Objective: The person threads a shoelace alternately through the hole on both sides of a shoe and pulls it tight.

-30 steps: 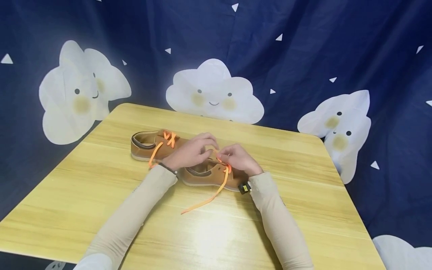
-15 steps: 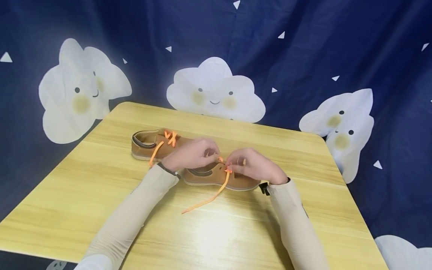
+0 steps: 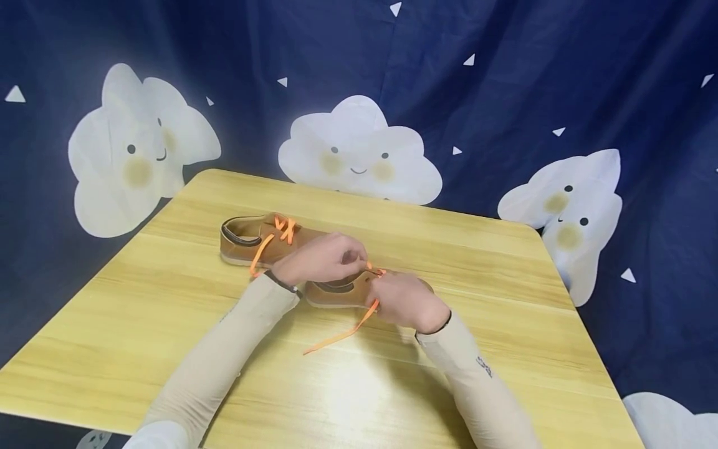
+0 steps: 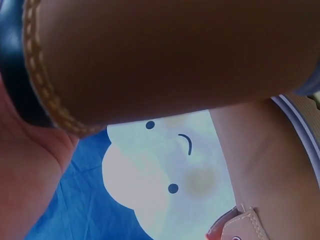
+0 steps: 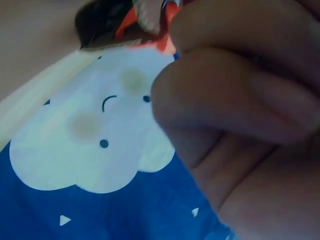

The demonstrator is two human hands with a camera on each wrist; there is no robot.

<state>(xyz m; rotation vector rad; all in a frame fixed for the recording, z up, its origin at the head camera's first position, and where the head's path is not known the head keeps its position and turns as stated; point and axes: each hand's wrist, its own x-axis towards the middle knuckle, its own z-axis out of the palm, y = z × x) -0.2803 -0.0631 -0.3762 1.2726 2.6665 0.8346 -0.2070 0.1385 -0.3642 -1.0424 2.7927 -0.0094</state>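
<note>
A brown leather shoe [image 3: 336,298] lies on the table, its toe to the right and mostly behind my right hand. My left hand [image 3: 322,259] reaches over its opening and pinches the orange shoelace [image 3: 368,265] at the far eyelet flap. On the near flap my right hand [image 3: 406,302] has its fingers curled at the lace; in the right wrist view, orange lace [image 5: 169,42] shows beside the curled fingers [image 5: 215,95]. The exact fingertip contact is hidden. One loose lace end trails onto the tabletop. Brown leather [image 4: 175,60] fills the top of the left wrist view.
A second brown shoe [image 3: 238,252] with orange laces stands behind and to the left, partly covered by my left hand. Both rest on a wood-grain table [image 3: 269,386]. A dark blue curtain [image 3: 437,37] with cloud prints hangs behind the table.
My right hand swung right off the lacing, then came back lower over the near side of the shoe. My left hand drew in to the far flap and stayed there.
</note>
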